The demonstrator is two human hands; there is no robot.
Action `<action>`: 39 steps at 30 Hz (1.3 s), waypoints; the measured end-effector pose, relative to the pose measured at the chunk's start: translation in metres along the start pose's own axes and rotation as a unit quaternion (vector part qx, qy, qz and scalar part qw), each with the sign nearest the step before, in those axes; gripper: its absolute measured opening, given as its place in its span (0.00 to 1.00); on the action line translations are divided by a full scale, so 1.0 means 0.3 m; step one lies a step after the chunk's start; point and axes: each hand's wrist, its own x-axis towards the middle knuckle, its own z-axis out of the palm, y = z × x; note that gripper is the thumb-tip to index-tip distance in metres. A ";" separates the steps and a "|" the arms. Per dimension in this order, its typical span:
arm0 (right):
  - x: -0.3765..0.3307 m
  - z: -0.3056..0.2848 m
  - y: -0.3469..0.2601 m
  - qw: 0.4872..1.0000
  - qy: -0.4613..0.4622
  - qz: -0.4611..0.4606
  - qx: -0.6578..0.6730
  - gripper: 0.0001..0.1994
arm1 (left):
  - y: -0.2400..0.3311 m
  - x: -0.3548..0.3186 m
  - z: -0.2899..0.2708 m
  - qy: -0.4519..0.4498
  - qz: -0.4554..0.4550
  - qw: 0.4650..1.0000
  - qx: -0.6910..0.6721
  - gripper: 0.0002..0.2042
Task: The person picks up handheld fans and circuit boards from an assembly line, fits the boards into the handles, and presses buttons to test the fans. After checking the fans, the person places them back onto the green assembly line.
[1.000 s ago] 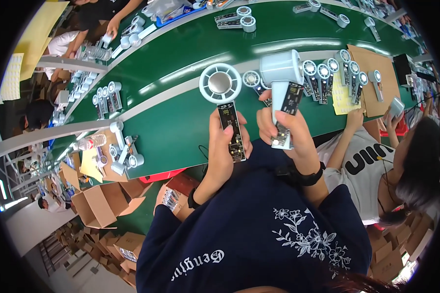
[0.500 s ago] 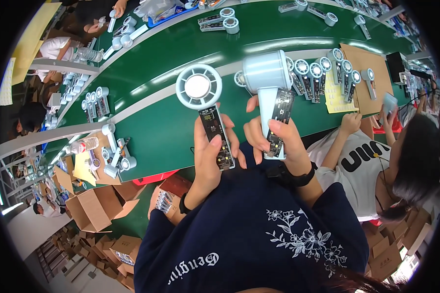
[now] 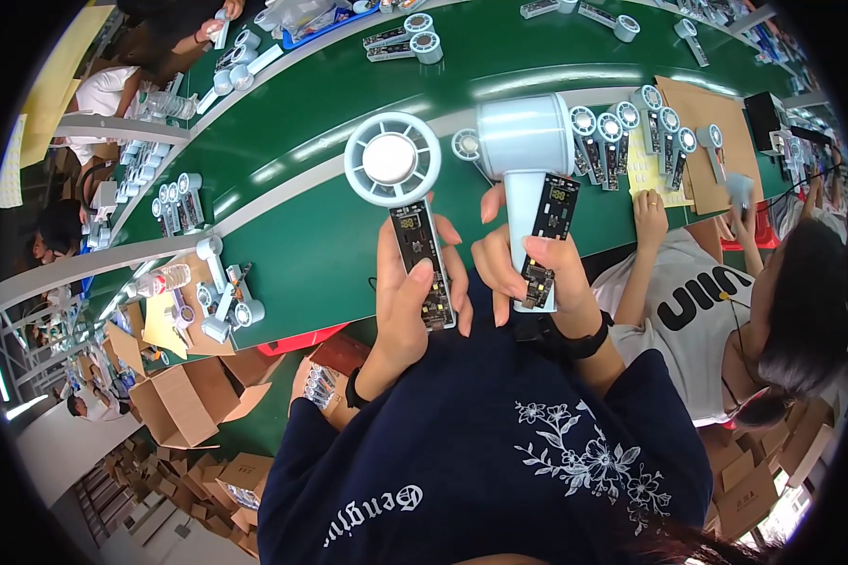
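Note:
In my left hand (image 3: pixel 410 292) is a light-blue handheld fan (image 3: pixel 392 160), held upright by the handle. Its round grille faces up at me, and a dark circuit board shows along the handle. My right hand (image 3: pixel 542 268) grips a second handheld fan (image 3: pixel 526 137), turned so that the side of its drum-shaped head shows. A dark circuit board (image 3: pixel 551 226) lies along that handle under my right thumb. Both fans are above the near edge of the green table (image 3: pixel 320 254), with a gap between them.
Several fans (image 3: pixel 609 141) stand in a row at the right, some on a yellow sheet (image 3: pixel 643 174) and cardboard. A co-worker (image 3: pixel 688 292) sits close at my right. More fans (image 3: pixel 219 301) lie at the left near a bottle (image 3: pixel 163 280). An opened carton (image 3: pixel 184 400) stands below.
Both fans have shifted slightly right, and the right one has turned a little, showing more of its drum. The co-worker's hand at the right has moved onto the yellow sheet.

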 end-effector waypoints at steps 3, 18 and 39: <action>-0.006 0.007 0.004 1.000 -0.004 -0.008 -0.002 0.24 | -0.007 -0.007 -0.019 -0.074 0.008 0.996 -0.043 0.29; -0.022 0.004 -0.004 0.999 -0.035 0.013 0.012 0.23 | -0.010 -0.001 -0.017 -0.113 -0.012 0.993 -0.040 0.28; -0.017 0.051 0.019 1.000 -0.013 0.001 -0.010 0.23 | 0.009 -0.004 -0.034 -0.090 -0.034 0.995 -0.016 0.33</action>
